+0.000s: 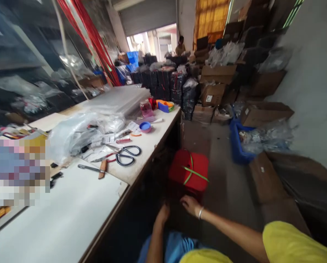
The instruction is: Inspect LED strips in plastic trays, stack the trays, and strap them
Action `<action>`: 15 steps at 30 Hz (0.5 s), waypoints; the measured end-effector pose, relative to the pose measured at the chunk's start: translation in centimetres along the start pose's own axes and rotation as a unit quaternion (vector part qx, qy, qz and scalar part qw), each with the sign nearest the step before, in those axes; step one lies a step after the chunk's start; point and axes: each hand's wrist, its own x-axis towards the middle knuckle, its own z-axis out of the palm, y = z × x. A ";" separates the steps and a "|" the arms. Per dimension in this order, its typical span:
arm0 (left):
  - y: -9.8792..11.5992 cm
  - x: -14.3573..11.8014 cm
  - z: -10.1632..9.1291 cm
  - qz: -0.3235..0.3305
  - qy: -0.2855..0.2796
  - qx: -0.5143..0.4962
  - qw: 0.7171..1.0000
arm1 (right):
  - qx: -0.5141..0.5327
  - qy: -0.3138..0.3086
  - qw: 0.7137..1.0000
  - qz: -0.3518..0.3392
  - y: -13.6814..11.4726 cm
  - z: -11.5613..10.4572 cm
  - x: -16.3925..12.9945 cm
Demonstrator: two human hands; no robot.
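Hands, left (163,213) and right (190,204), grip open and empty, near red stool (189,171) beside table (70,215)

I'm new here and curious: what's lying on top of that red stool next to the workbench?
Two green straps cross over the seat of the red stool. Nothing else rests on it. Its legs and the floor beneath are hidden in shadow. The right hand reaches low, just short of it.
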 end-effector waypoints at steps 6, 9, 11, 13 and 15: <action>-1.2 -3.9 -0.3 0.066 0.000 -0.036 0.997 | 0.018 0.103 0.994 0.040 3.0 -6.7 2.3; -1.5 -7.4 -1.2 0.107 0.026 -0.065 0.992 | 0.002 0.178 0.983 0.049 4.0 -11.2 4.8; -1.6 -9.3 -1.4 0.126 0.052 -0.082 0.987 | -0.008 0.207 0.977 0.048 4.3 -13.5 6.6; -1.7 -10.8 -1.3 0.142 0.082 -0.099 0.981 | -0.013 0.221 0.974 0.040 3.8 -14.7 8.2; -2.1 -12.1 -1.4 0.150 0.104 -0.120 0.976 | -0.009 0.221 0.975 0.017 2.2 -14.6 9.0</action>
